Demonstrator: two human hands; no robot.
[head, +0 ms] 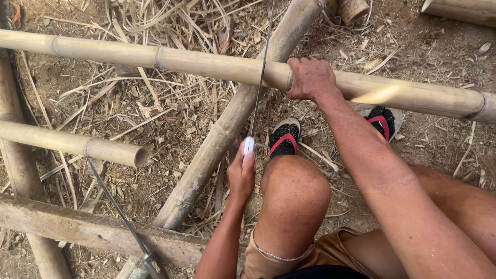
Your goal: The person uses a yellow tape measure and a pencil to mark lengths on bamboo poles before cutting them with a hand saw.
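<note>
Right hand clamps the long bamboo pole lying across the other poles; left hand pinches the thin saw handle. Likely mid-cut, kerf hidden: keep blade square, strokes light, pole pinned.

I note open ground left of the saw blade; the slanted bamboo pole and knee crowd the near right.

Five bamboo poles, one wooden plank, one saw, two sandals, two hands.
</note>
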